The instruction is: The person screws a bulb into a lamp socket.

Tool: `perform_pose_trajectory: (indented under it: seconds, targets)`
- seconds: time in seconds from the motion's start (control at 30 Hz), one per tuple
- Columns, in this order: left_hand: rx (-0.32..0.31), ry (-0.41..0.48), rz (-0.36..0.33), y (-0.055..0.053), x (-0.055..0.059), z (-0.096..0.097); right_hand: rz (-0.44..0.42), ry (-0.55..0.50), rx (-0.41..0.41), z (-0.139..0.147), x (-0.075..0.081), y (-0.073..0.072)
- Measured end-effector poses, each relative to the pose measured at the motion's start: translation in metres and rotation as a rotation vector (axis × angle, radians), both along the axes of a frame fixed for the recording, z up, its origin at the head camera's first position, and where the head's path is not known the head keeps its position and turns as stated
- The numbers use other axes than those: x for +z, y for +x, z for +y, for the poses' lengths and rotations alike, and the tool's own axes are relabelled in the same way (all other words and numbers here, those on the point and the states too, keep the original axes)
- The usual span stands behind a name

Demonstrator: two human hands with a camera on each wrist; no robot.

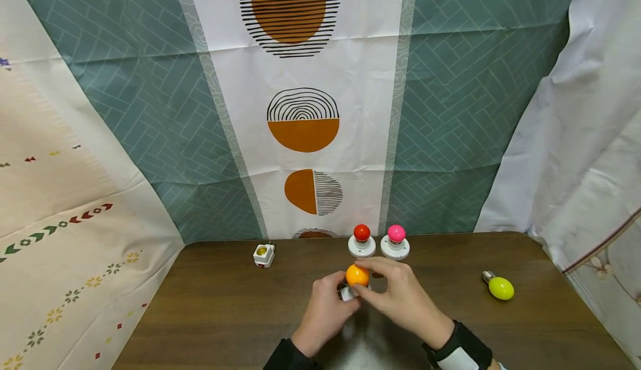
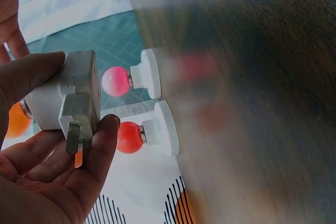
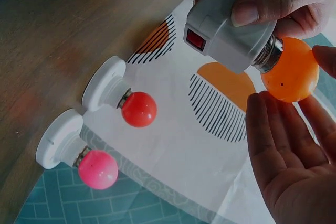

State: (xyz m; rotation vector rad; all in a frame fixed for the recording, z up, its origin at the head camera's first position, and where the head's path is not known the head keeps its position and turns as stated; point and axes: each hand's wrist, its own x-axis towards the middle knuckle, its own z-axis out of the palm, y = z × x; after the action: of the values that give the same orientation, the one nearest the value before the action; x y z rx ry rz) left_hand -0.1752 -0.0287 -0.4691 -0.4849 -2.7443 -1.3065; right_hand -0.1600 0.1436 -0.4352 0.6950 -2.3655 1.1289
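Observation:
My left hand (image 1: 325,306) grips a white plug-in bulb socket (image 3: 223,24) with a red switch (image 3: 196,39). Two flat metal prongs (image 2: 74,142) stick out of it in the left wrist view. An orange light bulb (image 1: 358,275) sits at the socket's mouth, part of its metal screw base (image 3: 269,53) showing. Thumb and fingertips of my right hand (image 1: 403,295) pinch the round orange glass. Behind the hands, a red bulb (image 1: 361,232) and a pink bulb (image 1: 397,233) stand upright in round white lamp holders.
Another white plug-in socket (image 1: 264,255) rests at the left on the brown table (image 1: 215,309). A yellow-green bulb (image 1: 501,288) lies on its side at the right. Patterned cloth (image 1: 450,108) hangs along the table's back edge.

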Motion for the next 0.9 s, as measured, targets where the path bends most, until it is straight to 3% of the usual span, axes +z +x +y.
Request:
perform_pose_trajectory:
  seconds: [0.33, 0.7, 0.9]
  targets:
    - [-0.001, 0.011, -0.015, -0.0008, -0.0011, 0.0022, -0.045, -0.021, -0.103, 0.0016, 0.0013, 0.0018]
    - [0.005, 0.0, 0.011, -0.0011, -0.0021, 0.0024, -0.112, 0.021, 0.054, 0.0047, 0.0025, 0.0007]
    - [0.0, -0.001, 0.015, -0.0011, -0.0021, 0.0026, -0.111, 0.01, 0.049, 0.003, 0.0019, 0.001]
